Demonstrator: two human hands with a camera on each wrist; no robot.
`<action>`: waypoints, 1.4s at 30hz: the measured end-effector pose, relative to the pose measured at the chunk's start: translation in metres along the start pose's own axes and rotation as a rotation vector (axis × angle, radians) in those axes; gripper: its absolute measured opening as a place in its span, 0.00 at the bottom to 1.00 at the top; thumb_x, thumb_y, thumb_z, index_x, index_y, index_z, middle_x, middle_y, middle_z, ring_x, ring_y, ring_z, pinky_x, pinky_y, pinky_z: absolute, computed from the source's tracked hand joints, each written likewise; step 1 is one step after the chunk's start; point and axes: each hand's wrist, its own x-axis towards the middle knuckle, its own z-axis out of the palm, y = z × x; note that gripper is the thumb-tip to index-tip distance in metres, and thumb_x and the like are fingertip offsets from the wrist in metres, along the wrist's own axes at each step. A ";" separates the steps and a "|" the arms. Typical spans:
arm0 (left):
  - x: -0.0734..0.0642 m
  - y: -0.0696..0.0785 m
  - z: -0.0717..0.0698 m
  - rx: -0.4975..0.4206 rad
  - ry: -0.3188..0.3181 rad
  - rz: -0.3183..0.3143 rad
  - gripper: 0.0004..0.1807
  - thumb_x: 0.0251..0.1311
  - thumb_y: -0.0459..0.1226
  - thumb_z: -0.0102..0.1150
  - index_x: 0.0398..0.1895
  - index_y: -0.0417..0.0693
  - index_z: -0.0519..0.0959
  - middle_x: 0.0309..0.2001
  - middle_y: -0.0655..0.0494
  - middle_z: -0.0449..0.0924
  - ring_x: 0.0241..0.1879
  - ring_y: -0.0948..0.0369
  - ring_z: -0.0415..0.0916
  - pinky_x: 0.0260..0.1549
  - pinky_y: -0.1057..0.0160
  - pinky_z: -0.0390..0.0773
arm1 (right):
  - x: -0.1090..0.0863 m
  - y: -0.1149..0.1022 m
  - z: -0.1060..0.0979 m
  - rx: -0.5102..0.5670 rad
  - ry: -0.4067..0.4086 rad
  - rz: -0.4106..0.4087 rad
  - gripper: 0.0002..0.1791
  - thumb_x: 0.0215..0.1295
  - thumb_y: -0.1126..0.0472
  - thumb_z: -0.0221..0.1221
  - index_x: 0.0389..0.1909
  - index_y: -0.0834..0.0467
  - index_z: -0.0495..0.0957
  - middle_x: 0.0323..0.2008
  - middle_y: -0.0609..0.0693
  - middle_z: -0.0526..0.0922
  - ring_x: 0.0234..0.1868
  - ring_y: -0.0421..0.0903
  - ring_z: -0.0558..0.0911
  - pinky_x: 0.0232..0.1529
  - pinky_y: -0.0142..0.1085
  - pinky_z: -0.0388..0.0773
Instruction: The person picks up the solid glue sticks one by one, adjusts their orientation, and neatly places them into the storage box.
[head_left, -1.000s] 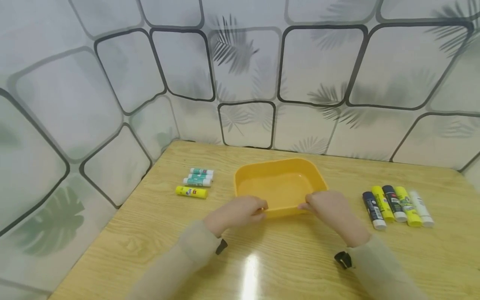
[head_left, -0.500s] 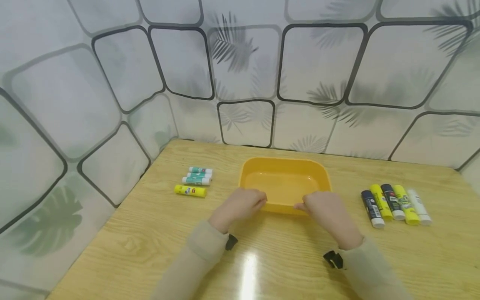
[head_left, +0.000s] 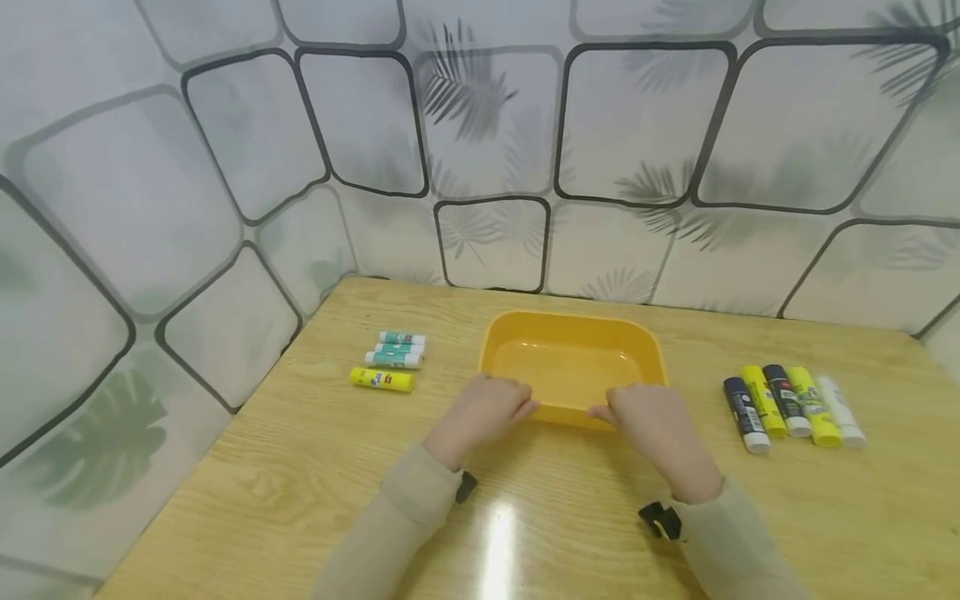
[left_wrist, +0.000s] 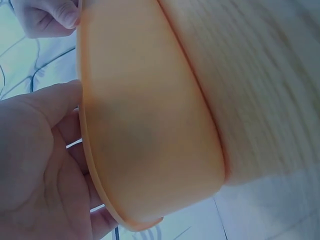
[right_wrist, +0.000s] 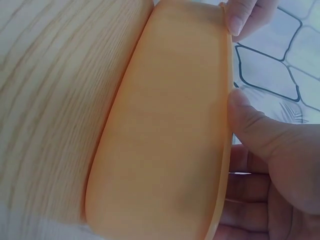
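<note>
While two hands bear on the near rim, set both at equal height: at lower centre of the frame, the left hand [head_left: 487,408] and the right hand [head_left: 651,419] each have the grip clamped on the yellow tray [head_left: 562,371], thumb outside, fingers behind the rim. The tray is at centre, upright, its base apparently meeting the counter [head_left: 285,500]. To prevent skew, apply equal force at both points; sliding should be steadier than lifting. Allow clearance at right from the row of five glue sticks [head_left: 787,402], and at left from the yellow glue stick [head_left: 381,380] and, beyond it, the teal-and-white sticks [head_left: 397,350]. Avoid contact with the patterned wall covering [head_left: 495,117], upper frame.
</note>
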 end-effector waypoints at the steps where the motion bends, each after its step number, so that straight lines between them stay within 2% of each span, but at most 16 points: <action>1: 0.000 0.000 0.001 0.007 0.004 -0.001 0.15 0.65 0.47 0.39 0.23 0.54 0.69 0.20 0.63 0.68 0.22 0.65 0.66 0.33 0.60 0.67 | 0.000 -0.001 0.000 0.002 -0.004 0.005 0.21 0.52 0.47 0.59 0.10 0.53 0.64 0.09 0.43 0.59 0.12 0.40 0.58 0.12 0.33 0.56; 9: -0.001 0.001 0.009 0.101 0.021 0.002 0.15 0.66 0.47 0.38 0.29 0.52 0.72 0.25 0.60 0.73 0.27 0.62 0.71 0.33 0.60 0.67 | -0.001 -0.002 0.000 0.008 -0.007 0.029 0.21 0.52 0.47 0.59 0.11 0.53 0.64 0.09 0.44 0.60 0.12 0.41 0.59 0.12 0.34 0.56; 15: -0.001 0.003 0.009 0.128 0.039 0.025 0.13 0.66 0.47 0.38 0.31 0.51 0.71 0.26 0.59 0.73 0.26 0.61 0.70 0.30 0.62 0.65 | 0.000 -0.002 -0.001 0.001 -0.009 0.037 0.22 0.53 0.47 0.59 0.11 0.53 0.63 0.09 0.44 0.60 0.12 0.41 0.59 0.12 0.34 0.57; 20: -0.001 0.003 0.011 0.126 0.033 0.047 0.13 0.66 0.46 0.38 0.31 0.51 0.70 0.25 0.59 0.72 0.26 0.62 0.69 0.27 0.64 0.64 | -0.002 -0.002 -0.001 0.013 -0.018 0.039 0.22 0.53 0.47 0.59 0.11 0.53 0.62 0.09 0.44 0.60 0.12 0.41 0.59 0.12 0.34 0.57; 25: -0.004 0.002 0.010 0.110 0.051 0.056 0.13 0.66 0.46 0.38 0.31 0.50 0.70 0.24 0.60 0.71 0.25 0.62 0.69 0.27 0.65 0.64 | -0.003 -0.002 0.001 0.013 0.006 0.013 0.22 0.53 0.48 0.59 0.11 0.53 0.62 0.09 0.44 0.58 0.12 0.40 0.58 0.12 0.33 0.56; 29: -0.004 0.000 0.009 0.089 0.025 0.049 0.13 0.66 0.46 0.38 0.31 0.50 0.70 0.24 0.60 0.70 0.25 0.62 0.68 0.27 0.65 0.64 | -0.003 -0.003 0.000 0.021 -0.001 0.009 0.22 0.53 0.48 0.59 0.10 0.53 0.61 0.09 0.44 0.58 0.12 0.39 0.57 0.12 0.32 0.56; 37: -0.005 0.001 0.007 0.067 -0.013 0.044 0.14 0.66 0.47 0.37 0.32 0.51 0.70 0.24 0.61 0.69 0.24 0.63 0.67 0.27 0.65 0.63 | -0.004 -0.004 -0.001 0.039 -0.049 0.031 0.22 0.54 0.47 0.58 0.11 0.53 0.62 0.10 0.44 0.59 0.12 0.40 0.59 0.13 0.33 0.56; 42: -0.005 0.002 0.007 0.071 -0.011 0.045 0.14 0.66 0.47 0.37 0.32 0.51 0.70 0.24 0.61 0.70 0.24 0.64 0.67 0.28 0.65 0.64 | -0.004 -0.004 -0.003 0.078 -0.082 0.052 0.21 0.56 0.47 0.57 0.13 0.54 0.63 0.10 0.44 0.60 0.12 0.39 0.59 0.13 0.32 0.56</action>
